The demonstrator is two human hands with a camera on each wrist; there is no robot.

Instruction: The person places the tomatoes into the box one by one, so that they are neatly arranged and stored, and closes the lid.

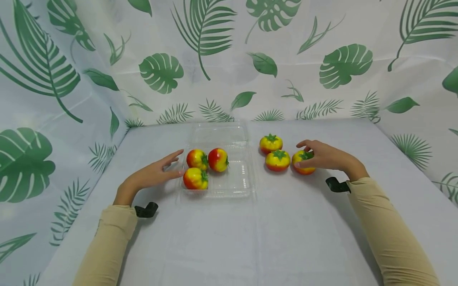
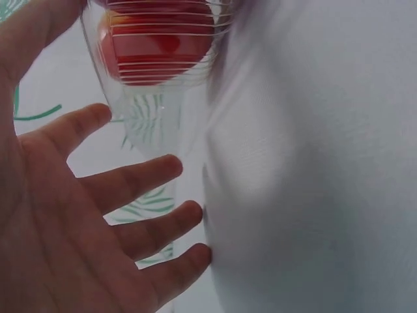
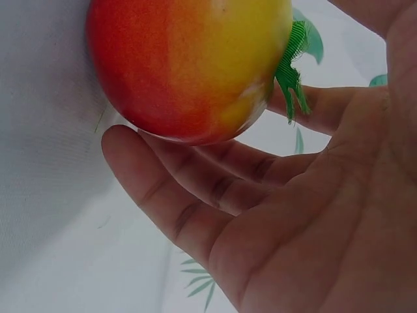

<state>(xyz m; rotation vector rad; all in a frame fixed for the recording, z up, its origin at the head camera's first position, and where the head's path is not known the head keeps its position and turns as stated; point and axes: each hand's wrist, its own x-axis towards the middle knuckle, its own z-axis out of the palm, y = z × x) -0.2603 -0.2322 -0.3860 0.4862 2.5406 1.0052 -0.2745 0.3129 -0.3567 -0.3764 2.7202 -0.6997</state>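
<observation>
A clear plastic clamshell box (image 1: 239, 194) lies with its lid (image 1: 219, 133) folded back. Inside, at its left, are three red-and-yellow tomatoes with green leaf caps: an upper-left tomato (image 1: 195, 159), an upper-right tomato (image 1: 217, 160) and a front tomato (image 1: 195, 179). My left hand (image 1: 154, 173) is beside the box's left wall, fingers spread and holding nothing; whether the thumb touches the wall I cannot tell. My right hand (image 1: 327, 157) is around the rightmost tomato (image 1: 299, 168) on the table, thumb in front, fingers behind it. In the right wrist view those fingers lie loosely along this tomato (image 3: 189, 72).
Two more tomatoes stand between the box and my right hand: a back tomato (image 1: 266, 146) and a nearer tomato (image 1: 277, 162). A white cloth covers the table (image 1: 214, 238). Leaf-printed curtains (image 1: 222, 59) close off the back and both sides.
</observation>
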